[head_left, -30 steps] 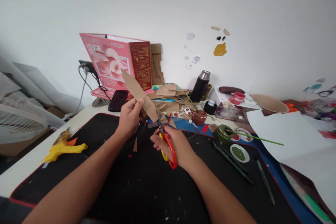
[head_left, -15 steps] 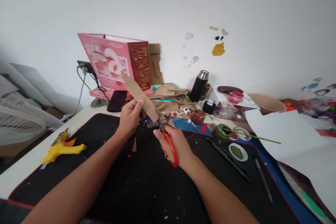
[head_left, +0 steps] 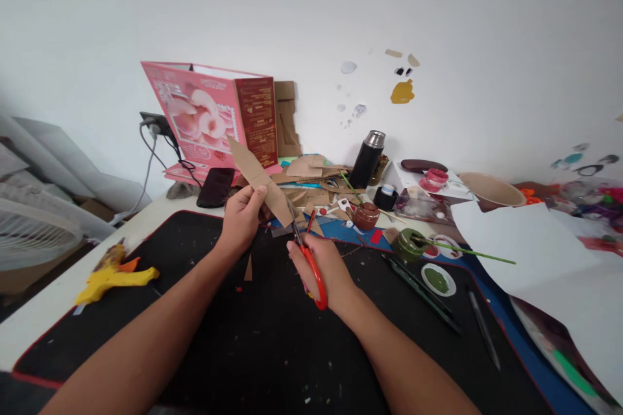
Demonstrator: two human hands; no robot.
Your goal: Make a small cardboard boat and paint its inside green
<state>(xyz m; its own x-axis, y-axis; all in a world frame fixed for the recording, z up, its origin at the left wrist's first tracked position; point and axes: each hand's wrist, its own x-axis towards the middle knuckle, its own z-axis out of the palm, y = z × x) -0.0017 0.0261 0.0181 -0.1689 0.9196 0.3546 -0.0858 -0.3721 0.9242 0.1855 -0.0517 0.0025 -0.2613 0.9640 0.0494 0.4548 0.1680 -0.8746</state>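
Through the head camera I have the left hand (head_left: 241, 217) with its grip pinched on a creased piece of brown cardboard (head_left: 257, 175), thumb on the near face, the pointed end tilting up and away to the left. The cardboard is held in the air over the far edge of the black mat (head_left: 243, 350), in front of the pink box (head_left: 195, 110). My right hand (head_left: 333, 271) has its grip wrapped around the red-handled scissors (head_left: 317, 270), whose blades meet the lower right edge of the cardboard; I cannot tell how far apart the blades stand. A thin cardboard triangle (head_left: 248, 269) lies on the mat below the left hand. Beyond both hands, cardboard scraps (head_left: 304, 166) are heaped on the white surface (head_left: 34, 324), with a dark phone (head_left: 217, 187) to their left and a black thermos (head_left: 366, 165) tilted at their right. On the mat's left side I see a yellow glue gun (head_left: 117, 277). To the right of the scissors stands a green paint jar (head_left: 409, 246), near a white dish (head_left: 453, 286) holding green paint.
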